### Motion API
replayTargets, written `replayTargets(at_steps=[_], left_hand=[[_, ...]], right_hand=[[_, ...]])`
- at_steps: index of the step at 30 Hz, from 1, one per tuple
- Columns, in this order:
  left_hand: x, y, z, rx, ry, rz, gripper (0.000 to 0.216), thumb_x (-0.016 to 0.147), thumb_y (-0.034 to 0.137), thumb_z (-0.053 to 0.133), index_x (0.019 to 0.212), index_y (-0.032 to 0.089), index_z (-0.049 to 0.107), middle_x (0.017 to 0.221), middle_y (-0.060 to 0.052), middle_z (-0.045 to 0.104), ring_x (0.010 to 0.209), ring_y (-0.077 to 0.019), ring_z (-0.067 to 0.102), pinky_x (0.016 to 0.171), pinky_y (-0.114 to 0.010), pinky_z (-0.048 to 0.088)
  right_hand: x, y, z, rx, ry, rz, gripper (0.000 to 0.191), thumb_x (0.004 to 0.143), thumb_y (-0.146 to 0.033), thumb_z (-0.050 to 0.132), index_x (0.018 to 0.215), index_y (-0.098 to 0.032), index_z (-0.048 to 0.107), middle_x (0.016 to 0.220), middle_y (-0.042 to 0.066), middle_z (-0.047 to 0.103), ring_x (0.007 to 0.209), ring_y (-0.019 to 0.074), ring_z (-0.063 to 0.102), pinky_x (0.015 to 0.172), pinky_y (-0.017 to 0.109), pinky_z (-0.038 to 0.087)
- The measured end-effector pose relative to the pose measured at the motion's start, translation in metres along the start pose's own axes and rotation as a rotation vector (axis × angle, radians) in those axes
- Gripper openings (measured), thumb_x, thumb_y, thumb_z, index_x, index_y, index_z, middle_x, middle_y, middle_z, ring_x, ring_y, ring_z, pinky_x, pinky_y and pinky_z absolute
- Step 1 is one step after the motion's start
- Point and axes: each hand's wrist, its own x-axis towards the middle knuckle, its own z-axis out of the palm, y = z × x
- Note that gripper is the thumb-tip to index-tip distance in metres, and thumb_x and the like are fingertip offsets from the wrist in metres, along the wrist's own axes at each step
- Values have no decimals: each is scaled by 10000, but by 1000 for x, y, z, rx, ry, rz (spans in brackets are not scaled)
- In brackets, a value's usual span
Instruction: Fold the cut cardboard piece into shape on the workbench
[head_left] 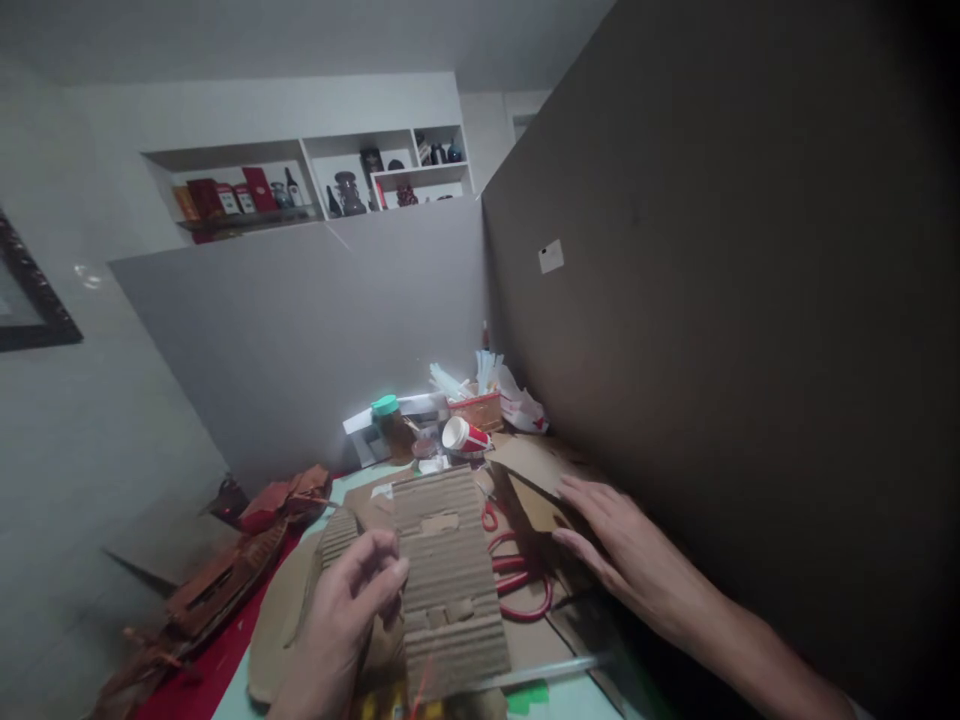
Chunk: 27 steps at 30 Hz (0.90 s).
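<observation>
Evidently light, stiff corrugated cardboard piece (448, 580) — left hand (337, 625) pinches its left edge, best held there; right hand (622, 545) open, flat on cardboard flap (536, 470), red scissors (517, 580) between.

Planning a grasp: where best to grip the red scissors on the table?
Judging by pose, take the scissors by the red handle loops, from the right. The corrugated card in the left hand hides their left side, and the right hand is nearest the loops.
</observation>
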Motion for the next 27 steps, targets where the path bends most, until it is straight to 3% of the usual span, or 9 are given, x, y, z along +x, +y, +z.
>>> replayTargets(at_steps=[3, 5, 8, 12, 15, 19, 21, 23, 27], left_hand=[[-13, -3, -7, -14, 26, -54, 343, 736, 493, 797, 902, 240, 635, 812, 30, 569, 775, -142, 541, 688, -224, 441], [-21, -6, -10, -12, 7, -65, 387, 705, 531, 815, 897, 240, 647, 827, 13, 602, 799, -164, 565, 703, -242, 470], [-33, -10, -14, 9, 1, -25, 394, 692, 579, 818, 855, 248, 677, 814, 6, 612, 777, -168, 565, 668, -236, 471], [-48, -11, -20, 56, 58, 125, 312, 706, 593, 805, 807, 305, 744, 814, 15, 635, 781, -162, 570, 750, -213, 475], [-52, -18, -30, 74, 74, 172, 392, 710, 677, 748, 875, 324, 799, 970, -21, 728, 964, -218, 648, 843, -215, 484], [-40, -55, -54, -8, -110, 69, 642, 628, 595, 846, 1224, 390, 723, 1382, -11, 662, 1292, -344, 583, 1045, -347, 496], [-29, -78, -65, 21, -210, -17, 719, 589, 590, 867, 1256, 373, 710, 1416, -47, 641, 1300, -399, 577, 1003, -448, 553], [-18, -94, -71, 79, -259, -31, 641, 731, 637, 739, 1303, 352, 685, 1483, -52, 581, 1366, -389, 522, 1049, -493, 520], [-7, -104, -71, 139, -292, -8, 617, 795, 648, 659, 1343, 366, 650, 1510, -52, 551, 1394, -380, 494, 1072, -536, 488]], right_hand=[[-3, -45, -5, 207, -100, -60, 325, 1040, -371, 500, 1301, -231, 633, 1210, 90, 732, 1104, 221, 700, 939, 342, 564], [-4, -74, -2, 536, -242, -86, 321, 1009, -361, 584, 1294, -232, 653, 1148, 62, 749, 1069, 210, 705, 939, 317, 558], [-5, -99, 11, 768, -367, -168, 286, 1002, -293, 589, 1259, -206, 681, 1055, 32, 758, 961, 184, 722, 818, 267, 583], [-8, -102, 29, 741, -315, -259, 274, 982, -137, 545, 1169, -210, 732, 986, 9, 749, 911, 154, 694, 837, 251, 541], [-11, -95, 39, 620, -220, -467, 445, 956, -36, 524, 1322, -255, 651, 1094, 27, 741, 947, 142, 679, 895, 273, 519], [-12, -87, 48, 436, -105, -681, 444, 1002, -68, 536, 1392, -275, 579, 1314, 67, 670, 1104, 148, 637, 932, 289, 507], [-12, -86, 50, 341, -49, -718, 372, 1031, -118, 522, 1372, -250, 590, 1363, 93, 648, 1158, 160, 620, 958, 301, 505], [-12, -85, 51, 256, 14, -733, 325, 1045, -141, 506, 1339, -225, 616, 1367, 115, 647, 1173, 169, 618, 977, 313, 506], [-15, -87, 48, 193, 37, -710, 277, 1048, -170, 519, 1278, -212, 668, 1334, 119, 669, 1174, 168, 629, 983, 308, 520]])
